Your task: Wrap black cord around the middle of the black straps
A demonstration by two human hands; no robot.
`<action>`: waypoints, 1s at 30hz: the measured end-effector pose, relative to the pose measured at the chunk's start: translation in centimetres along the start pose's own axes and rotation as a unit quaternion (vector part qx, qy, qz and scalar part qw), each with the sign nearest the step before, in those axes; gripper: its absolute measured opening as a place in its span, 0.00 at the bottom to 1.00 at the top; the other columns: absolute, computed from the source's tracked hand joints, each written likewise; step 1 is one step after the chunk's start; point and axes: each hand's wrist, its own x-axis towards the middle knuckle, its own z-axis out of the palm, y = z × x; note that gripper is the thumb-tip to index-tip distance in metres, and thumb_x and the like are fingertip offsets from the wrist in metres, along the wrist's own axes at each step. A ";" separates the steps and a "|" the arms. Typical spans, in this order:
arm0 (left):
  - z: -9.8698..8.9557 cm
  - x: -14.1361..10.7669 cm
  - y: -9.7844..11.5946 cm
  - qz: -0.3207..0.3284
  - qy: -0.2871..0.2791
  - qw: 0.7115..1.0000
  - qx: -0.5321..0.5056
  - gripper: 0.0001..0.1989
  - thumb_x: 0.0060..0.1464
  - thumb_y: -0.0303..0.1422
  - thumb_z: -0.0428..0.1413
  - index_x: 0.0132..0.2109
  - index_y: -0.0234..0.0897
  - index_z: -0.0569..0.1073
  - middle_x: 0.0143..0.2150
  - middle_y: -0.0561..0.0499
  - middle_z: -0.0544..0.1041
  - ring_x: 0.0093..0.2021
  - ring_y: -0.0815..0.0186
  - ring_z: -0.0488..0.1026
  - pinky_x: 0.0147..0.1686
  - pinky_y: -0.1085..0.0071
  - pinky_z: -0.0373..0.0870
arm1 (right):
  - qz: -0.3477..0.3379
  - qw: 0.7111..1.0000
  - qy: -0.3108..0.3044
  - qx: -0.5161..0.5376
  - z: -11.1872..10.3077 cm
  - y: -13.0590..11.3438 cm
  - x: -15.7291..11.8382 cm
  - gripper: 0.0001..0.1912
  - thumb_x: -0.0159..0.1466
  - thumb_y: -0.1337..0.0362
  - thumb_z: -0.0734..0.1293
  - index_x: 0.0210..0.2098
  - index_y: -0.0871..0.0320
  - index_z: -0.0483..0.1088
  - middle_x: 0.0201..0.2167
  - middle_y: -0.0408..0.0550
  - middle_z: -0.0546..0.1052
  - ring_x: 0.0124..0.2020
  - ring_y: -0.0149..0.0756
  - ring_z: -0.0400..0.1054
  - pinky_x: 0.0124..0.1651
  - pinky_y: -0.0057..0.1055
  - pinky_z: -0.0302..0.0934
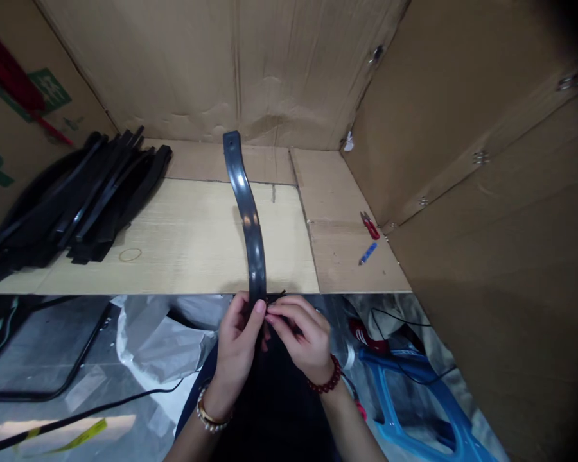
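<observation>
Hands (274, 337) grip curved black strip (246, 212), pointing away.

Glossy black plastic strip (247, 205), gently S-curved, flat and shiny, runs up toward 12 o'clock, top end rounded, bottom end pinched between left hand (236, 340) and right hand (301, 337).

The work surface is a cardboard-covered shelf (197, 224). Left section: a pile of overlapping black strips (81, 199), with a rubber band (130, 255) lying just beside its right edge. Right section: red snips (370, 225) lying just above a blue tool (368, 253).
</observation>
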 end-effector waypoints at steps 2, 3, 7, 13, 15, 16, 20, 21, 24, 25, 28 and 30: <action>0.0 0.0 -0.1 0.014 0.008 1.000 -0.001 0.16 0.53 0.45 0.61 0.33 0.37 0.70 0.23 0.58 0.70 0.20 0.75 0.66 0.19 0.80 0.65 | 0.030 0.999 0.017 0.020 0.3 0.0 -0.1 0.07 0.63 0.74 0.69 0.38 0.56 0.75 0.34 0.47 0.77 0.35 0.31 0.74 0.38 0.26 0.72; 0.0 0.1 -0.1 0.022 0.012 1.000 -0.001 0.15 0.53 0.44 0.62 0.33 0.36 0.71 0.25 0.57 0.72 0.22 0.75 0.67 0.21 0.80 0.66 | 0.048 0.998 0.025 0.034 0.5 0.0 -0.2 0.07 0.63 0.74 0.69 0.38 0.56 0.75 0.34 0.46 0.77 0.35 0.31 0.74 0.37 0.26 0.72; -0.1 0.2 -0.3 0.038 0.025 0.999 -0.012 0.15 0.51 0.41 0.64 0.42 0.38 0.74 0.32 0.54 0.76 0.28 0.73 0.72 0.29 0.79 0.71 | 0.105 0.990 0.034 0.086 1.0 -0.1 -0.6 0.10 0.64 0.74 0.66 0.40 0.54 0.75 0.36 0.46 0.75 0.31 0.28 0.72 0.30 0.22 0.70; -0.6 0.1 -1.3 -0.004 0.022 0.999 -0.047 0.21 0.56 0.47 0.59 0.52 0.41 0.71 0.34 0.54 0.77 0.29 0.70 0.73 0.29 0.76 0.72 | 0.090 0.995 0.022 0.047 1.3 0.1 -1.1 0.12 0.64 0.75 0.66 0.43 0.54 0.76 0.38 0.46 0.75 0.28 0.26 0.72 0.27 0.21 0.68; -0.8 0.0 -1.8 0.001 0.037 0.998 -0.043 0.22 0.57 0.48 0.56 0.53 0.41 0.72 0.43 0.50 0.78 0.41 0.67 0.75 0.39 0.75 0.73 | 0.104 0.993 0.021 0.049 1.4 0.1 -1.2 0.12 0.65 0.75 0.65 0.43 0.54 0.75 0.38 0.46 0.74 0.22 0.22 0.68 0.25 0.20 0.67; -0.8 0.0 -2.0 0.006 0.036 0.999 -0.040 0.22 0.57 0.48 0.56 0.54 0.42 0.71 0.47 0.49 0.77 0.45 0.65 0.75 0.42 0.74 0.73 | 0.110 0.993 0.024 0.045 1.4 0.2 -1.2 0.12 0.65 0.74 0.65 0.43 0.54 0.75 0.38 0.46 0.74 0.22 0.22 0.68 0.25 0.21 0.67; -0.4 -0.1 -2.0 0.033 0.003 0.999 -0.025 0.22 0.56 0.44 0.59 0.55 0.43 0.69 0.49 0.49 0.77 0.46 0.65 0.75 0.45 0.72 0.73 | 0.100 0.995 0.028 -0.009 1.2 0.0 -1.3 0.12 0.65 0.74 0.65 0.42 0.54 0.75 0.38 0.47 0.75 0.33 0.29 0.72 0.34 0.25 0.70; -0.2 -0.1 -1.8 0.038 0.005 0.999 -0.020 0.20 0.56 0.43 0.60 0.54 0.43 0.70 0.47 0.49 0.78 0.46 0.65 0.75 0.45 0.72 0.72 | 0.094 0.995 0.026 -0.020 1.2 -0.1 -1.3 0.11 0.65 0.74 0.66 0.42 0.54 0.75 0.37 0.47 0.75 0.35 0.31 0.73 0.36 0.26 0.70; 0.1 0.0 -1.4 0.037 0.019 0.999 -0.017 0.15 0.58 0.42 0.58 0.49 0.41 0.71 0.42 0.52 0.78 0.42 0.68 0.75 0.41 0.75 0.72 | 0.095 0.995 0.017 -0.013 1.1 -0.3 -1.4 0.11 0.64 0.74 0.66 0.41 0.54 0.75 0.37 0.46 0.75 0.34 0.30 0.72 0.36 0.26 0.70; 0.1 0.1 -1.3 0.032 0.021 0.999 -0.021 0.14 0.58 0.42 0.58 0.48 0.41 0.71 0.40 0.52 0.77 0.40 0.68 0.75 0.39 0.75 0.72 | 0.102 0.995 0.014 -0.001 1.1 -0.3 -1.5 0.11 0.64 0.74 0.66 0.41 0.54 0.75 0.37 0.46 0.74 0.32 0.29 0.72 0.35 0.25 0.69; 0.2 0.2 -1.1 0.019 0.021 0.999 -0.035 0.13 0.57 0.42 0.59 0.46 0.41 0.71 0.37 0.54 0.76 0.35 0.70 0.73 0.34 0.77 0.71 | 0.129 0.991 0.007 0.045 1.1 -0.4 -1.6 0.11 0.64 0.74 0.66 0.41 0.53 0.75 0.37 0.45 0.73 0.28 0.26 0.70 0.29 0.24 0.67; 0.2 0.2 -1.1 0.012 0.023 0.999 -0.041 0.14 0.55 0.41 0.61 0.45 0.40 0.72 0.36 0.54 0.76 0.33 0.72 0.72 0.31 0.78 0.70 | 0.151 0.985 0.006 0.083 1.1 -0.4 -1.7 0.10 0.64 0.74 0.66 0.41 0.53 0.74 0.36 0.44 0.73 0.26 0.25 0.68 0.26 0.23 0.66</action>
